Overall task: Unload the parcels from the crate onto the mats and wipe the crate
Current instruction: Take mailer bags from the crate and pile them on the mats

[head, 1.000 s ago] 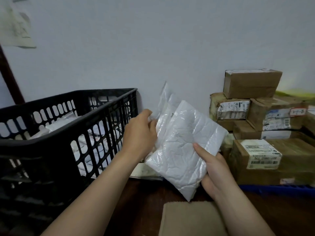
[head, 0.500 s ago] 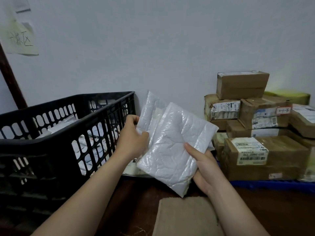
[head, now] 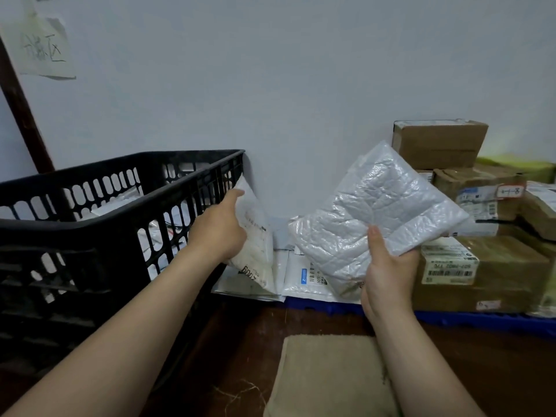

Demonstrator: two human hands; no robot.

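The left hand (head: pixel 219 233) grasps a white mailer (head: pixel 257 236) with dark printing on it. The mailer stands on edge behind the palm, and one finger reaches up along its upper part. The right hand (head: pixel 388 275) grips the lower corner of a wrapped parcel (head: pixel 370 218), a white padded packet in crinkled clear plastic. Its thumb presses on the front and the fingers are hidden behind. The parcel tilts up and away to the right of that hand, and the two held items are apart.

Just left of the left hand is the black crate (head: pixel 90 224), its near corner beside the wrist. More white parcels (head: pixel 120 203) show through its slotted walls. Below and between the two hands, flat mailers (head: pixel 304 275) lie overlapping on a blue mat (head: pixel 328 308), which runs on past the right hand. Right of the right hand, labelled cardboard boxes (head: pixel 496 266) are stacked on that mat against the wall, with a plain brown box (head: pixel 439 142) on top.

A beige mat (head: pixel 328 374) lies under the right forearm, loose fibres trailing from its left edge, on a dark brown surface (head: pixel 240 335). High on the wall above the left arm hangs a paper note (head: pixel 42 49) with handwriting.
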